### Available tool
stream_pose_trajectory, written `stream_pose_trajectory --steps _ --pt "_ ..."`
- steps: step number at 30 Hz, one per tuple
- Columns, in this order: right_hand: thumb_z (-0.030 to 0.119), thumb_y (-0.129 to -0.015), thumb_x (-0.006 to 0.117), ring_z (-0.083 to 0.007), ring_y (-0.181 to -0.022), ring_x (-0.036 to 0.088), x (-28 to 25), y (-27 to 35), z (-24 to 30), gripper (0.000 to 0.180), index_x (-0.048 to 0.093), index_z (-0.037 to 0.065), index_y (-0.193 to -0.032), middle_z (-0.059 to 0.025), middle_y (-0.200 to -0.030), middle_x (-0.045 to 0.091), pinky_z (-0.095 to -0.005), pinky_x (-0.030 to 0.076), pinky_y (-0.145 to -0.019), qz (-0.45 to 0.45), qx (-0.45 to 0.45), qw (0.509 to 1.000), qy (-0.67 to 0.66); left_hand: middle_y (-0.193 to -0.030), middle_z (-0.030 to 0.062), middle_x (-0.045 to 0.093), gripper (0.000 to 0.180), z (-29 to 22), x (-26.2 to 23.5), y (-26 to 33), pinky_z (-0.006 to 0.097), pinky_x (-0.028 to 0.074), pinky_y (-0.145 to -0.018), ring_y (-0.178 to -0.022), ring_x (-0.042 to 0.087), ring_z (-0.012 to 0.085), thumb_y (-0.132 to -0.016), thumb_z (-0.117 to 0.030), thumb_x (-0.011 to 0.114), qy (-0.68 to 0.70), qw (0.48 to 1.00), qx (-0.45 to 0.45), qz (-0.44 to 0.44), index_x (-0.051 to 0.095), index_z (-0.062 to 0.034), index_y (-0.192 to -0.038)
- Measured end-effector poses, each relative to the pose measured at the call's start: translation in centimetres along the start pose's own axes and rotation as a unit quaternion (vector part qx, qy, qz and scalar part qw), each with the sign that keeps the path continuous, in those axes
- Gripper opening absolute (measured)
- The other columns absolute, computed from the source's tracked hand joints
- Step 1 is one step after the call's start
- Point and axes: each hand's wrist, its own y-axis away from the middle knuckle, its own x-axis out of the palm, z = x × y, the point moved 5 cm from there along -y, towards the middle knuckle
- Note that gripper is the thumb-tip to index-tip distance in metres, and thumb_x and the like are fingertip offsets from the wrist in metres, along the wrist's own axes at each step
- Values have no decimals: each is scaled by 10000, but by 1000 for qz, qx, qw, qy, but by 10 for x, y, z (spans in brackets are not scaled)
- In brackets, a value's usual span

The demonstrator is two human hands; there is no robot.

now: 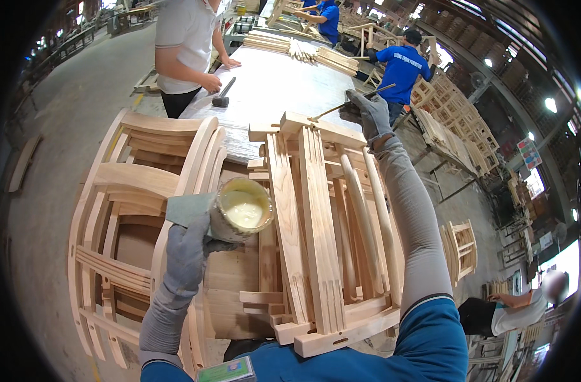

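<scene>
My left hand (187, 251), in a grey glove, is closed around a cup (221, 223) of thick cream-coloured liquid. A flat grey-green piece (187, 209), perhaps a sanding pad, sticks out beside the cup on the same hand. My gloved right hand (370, 116) pinches a thin stick (332, 112). The stick's lower end meets the far rail (335, 132) of a wooden frame, near a slot; whether it has a brush tip I cannot tell. Below my hands, the pale frame with grooved slats (322, 254) lies on other stacked frames.
Curved chair-back frames (137, 172) are stacked at left. A pale worktable (271, 95) ahead bears a black mallet (223, 95) and bundled wooden sticks (268, 42). A person in white (182, 51) stands at its left, another in blue (402, 70) beyond my right hand.
</scene>
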Motion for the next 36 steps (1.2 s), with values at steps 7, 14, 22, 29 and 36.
stream_pose_trajectory --steps 7,14,22,29,36 --pt "173 -802 691 -224 -578 645 14 -8 -1 277 543 -55 -857 -162 -711 625 -315 579 -517 -4 -24 998 59 -1056 190 582 360 3 -19 6 320 606 -646 -867 652 251 -938 -153 380 86 995 -39 -43 468 106 -1173" --pt "206 -809 647 -165 -599 633 38 -11 18 273 573 -55 -842 -119 -743 621 -270 558 -532 55 -78 961 261 -1061 191 579 370 -1 -22 11 322 604 -653 -877 648 247 -944 -171 384 70 996 -31 -54 466 104 -1178" --pt "210 -794 671 -161 -569 621 45 -7 31 287 584 -61 -833 -109 -704 616 -253 548 -499 53 -61 951 299 -1088 198 560 340 -9 -28 20 325 611 -666 -907 640 260 -959 -123 345 7 1000 -3 -19 485 134 -1132" --pt "86 -775 683 -199 -620 644 17 2 26 213 592 -91 -849 -140 -750 630 -314 591 -553 58 -35 988 138 -1104 186 541 301 -20 -12 25 314 614 -658 -908 638 258 -953 -68 364 -72 994 70 43 483 143 -1131" --pt "112 -820 657 -177 -702 651 18 125 88 202 609 -62 -911 -126 -795 639 -268 569 -662 117 -104 988 15 -1085 186 546 297 -38 22 39 308 612 -663 -879 641 245 -947 -73 385 -63 997 38 10 487 130 -1139"
